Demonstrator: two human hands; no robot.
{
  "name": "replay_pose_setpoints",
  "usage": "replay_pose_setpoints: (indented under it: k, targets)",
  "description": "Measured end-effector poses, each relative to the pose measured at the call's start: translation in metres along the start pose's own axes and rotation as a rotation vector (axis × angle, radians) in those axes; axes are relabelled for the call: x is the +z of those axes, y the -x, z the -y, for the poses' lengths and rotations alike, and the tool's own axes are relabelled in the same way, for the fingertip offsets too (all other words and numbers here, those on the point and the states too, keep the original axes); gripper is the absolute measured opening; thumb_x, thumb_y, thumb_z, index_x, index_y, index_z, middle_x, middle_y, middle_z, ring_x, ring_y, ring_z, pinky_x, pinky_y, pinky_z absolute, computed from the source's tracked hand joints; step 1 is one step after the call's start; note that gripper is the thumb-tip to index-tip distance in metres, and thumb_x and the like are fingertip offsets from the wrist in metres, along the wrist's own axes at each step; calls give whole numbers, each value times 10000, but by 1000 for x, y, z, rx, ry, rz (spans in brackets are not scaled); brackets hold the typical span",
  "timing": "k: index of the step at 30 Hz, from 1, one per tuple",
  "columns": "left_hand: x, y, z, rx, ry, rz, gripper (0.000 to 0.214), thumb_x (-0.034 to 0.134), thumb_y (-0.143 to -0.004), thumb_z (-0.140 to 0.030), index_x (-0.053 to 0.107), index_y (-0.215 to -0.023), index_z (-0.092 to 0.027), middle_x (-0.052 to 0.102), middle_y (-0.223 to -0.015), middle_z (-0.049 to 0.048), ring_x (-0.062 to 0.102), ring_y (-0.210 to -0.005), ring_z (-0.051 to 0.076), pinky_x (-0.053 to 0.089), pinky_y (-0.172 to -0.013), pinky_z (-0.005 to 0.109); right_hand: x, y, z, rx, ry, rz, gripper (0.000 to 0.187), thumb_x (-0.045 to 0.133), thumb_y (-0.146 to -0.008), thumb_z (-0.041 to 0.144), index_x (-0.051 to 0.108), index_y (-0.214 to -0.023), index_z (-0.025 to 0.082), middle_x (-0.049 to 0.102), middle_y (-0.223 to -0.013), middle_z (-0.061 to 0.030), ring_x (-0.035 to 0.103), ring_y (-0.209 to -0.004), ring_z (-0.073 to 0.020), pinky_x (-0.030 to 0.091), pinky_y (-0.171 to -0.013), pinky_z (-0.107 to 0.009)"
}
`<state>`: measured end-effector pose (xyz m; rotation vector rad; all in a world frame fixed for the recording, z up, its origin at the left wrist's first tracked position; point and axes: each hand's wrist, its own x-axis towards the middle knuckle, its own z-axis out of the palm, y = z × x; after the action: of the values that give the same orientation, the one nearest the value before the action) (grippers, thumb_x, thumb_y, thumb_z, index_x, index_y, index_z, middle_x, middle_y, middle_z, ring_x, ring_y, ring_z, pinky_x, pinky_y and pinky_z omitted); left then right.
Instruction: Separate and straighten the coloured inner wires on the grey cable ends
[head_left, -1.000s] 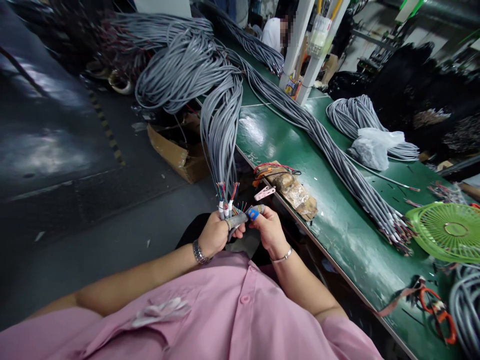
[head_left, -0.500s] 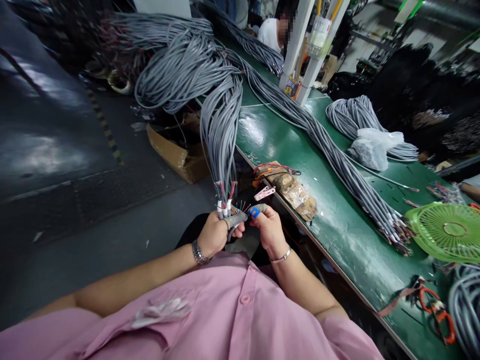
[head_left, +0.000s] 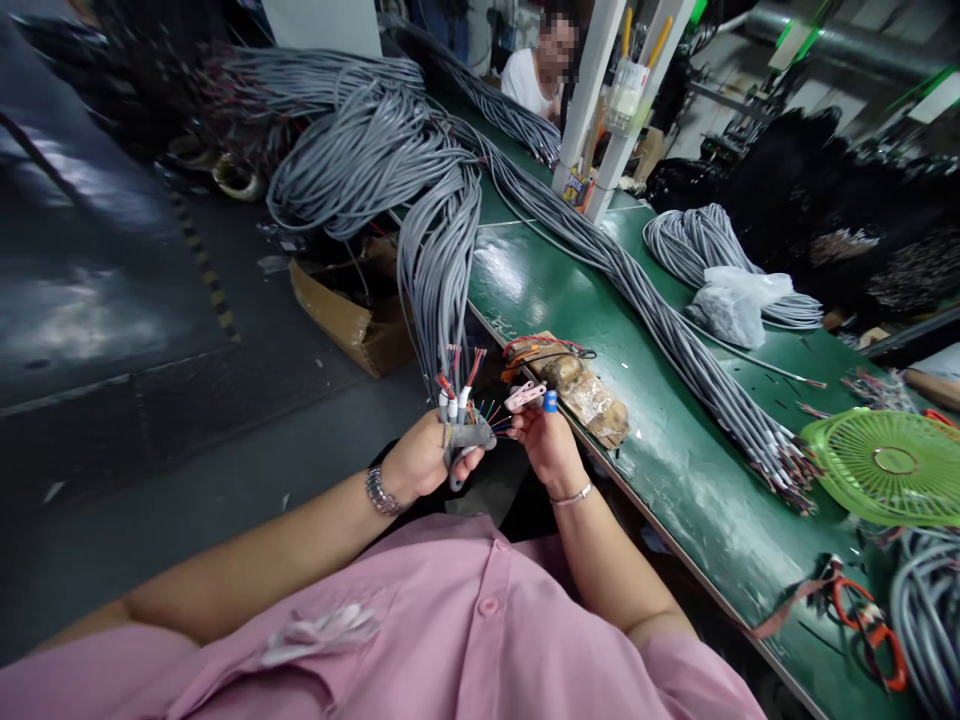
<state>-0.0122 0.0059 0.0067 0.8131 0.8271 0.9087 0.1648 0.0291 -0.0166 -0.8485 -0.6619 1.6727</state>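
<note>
My left hand [head_left: 424, 455] is closed around several grey cables [head_left: 455, 470], whose white-banded ends [head_left: 453, 408] and thin coloured wires stick up above it. A grey wrap covers its thumb. From the held bunch, a fan of loose coloured wires [head_left: 491, 412] points toward my right hand [head_left: 551, 445]. That hand has its fingers curled at the wire tips, and a blue band sits on its raised thumb. What lies between its fingertips is too small to make out. A pink clip [head_left: 525, 396] shows just behind the right fingers, by the table edge.
The green table [head_left: 667, 470] bears a taped brown block [head_left: 589, 395], a long bundle of grey cables [head_left: 622, 255], a green fan [head_left: 892, 460] and orange-handled scissors [head_left: 885, 640]. A cardboard box [head_left: 349, 320] stands on the floor. A co-worker [head_left: 532, 75] sits beyond the table.
My right hand has moved slightly right and away from the left, its blue-banded thumb now raised. The coloured wires are more fanned out. My left hand still holds the cables.
</note>
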Motion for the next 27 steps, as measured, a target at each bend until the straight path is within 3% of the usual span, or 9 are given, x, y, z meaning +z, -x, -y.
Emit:
replay_pose_setpoints:
  k: [4,11,27]
  targets:
    - [6,-7,-3,-42,-12,24,239,731,-668,-316,636,-638,-99,569,-413,18,445,-279,92,314,-292,183,10,-4,-1,-35,-56,77,470,582,-812,585,679,-975,154,626,-802,-22,510,-599,-83,476,-547,-201]
    - [13,-12,-2,-77,-37,7,261,721,-667,-336,653,-619,-89,558,-398,25,442,-275,82,298,-289,170,14,-8,-7,-53,-204,-6,324,665,-790,495,664,-819,172,603,-711,11,498,-577,-78,483,-582,-203]
    - [11,-15,3,-60,-51,-10,221,680,-682,-294,654,-603,-89,556,-394,29,432,-271,80,286,-291,171,14,-9,-8,-93,-159,-40,321,674,-778,493,664,-821,174,609,-734,0,494,-598,-88,470,-598,-206]
